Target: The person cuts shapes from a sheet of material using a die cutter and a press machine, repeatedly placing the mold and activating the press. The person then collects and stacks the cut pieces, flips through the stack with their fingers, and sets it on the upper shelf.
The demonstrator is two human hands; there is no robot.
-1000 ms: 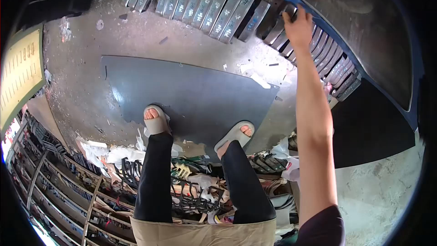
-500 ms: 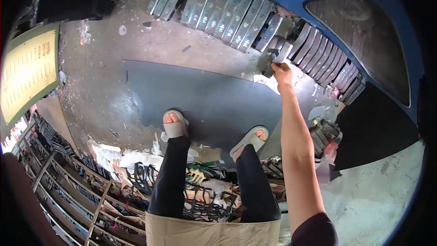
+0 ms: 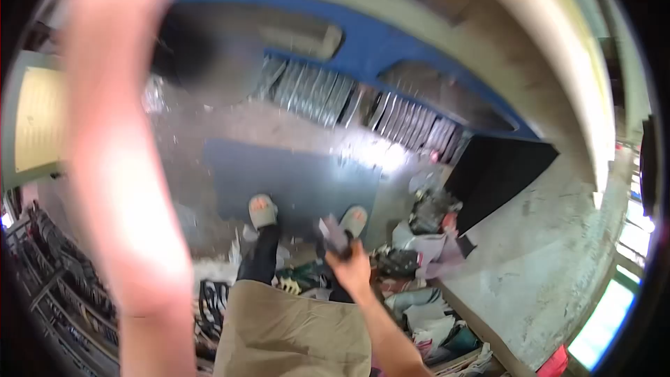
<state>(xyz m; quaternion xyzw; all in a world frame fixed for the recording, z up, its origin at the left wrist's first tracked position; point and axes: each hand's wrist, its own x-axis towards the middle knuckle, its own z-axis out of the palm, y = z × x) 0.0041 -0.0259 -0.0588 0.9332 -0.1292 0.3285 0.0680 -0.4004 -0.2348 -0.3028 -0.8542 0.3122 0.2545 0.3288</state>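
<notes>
Now | our right hand [image 3: 354, 270] closes around the lower end of a blurred grey block [image 3: 336, 232], near the grey floor sheet's [image 3: 293, 174] near right corner | left arm [image 3: 125, 167] raised, left hand beyond view, we can't tell its state | block row [image 3: 314, 94] past the sheet's far edge

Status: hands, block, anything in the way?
Right hand gripping blurred grey block. Left hand out of frame. Raised left arm hides part of view's left side.
</notes>
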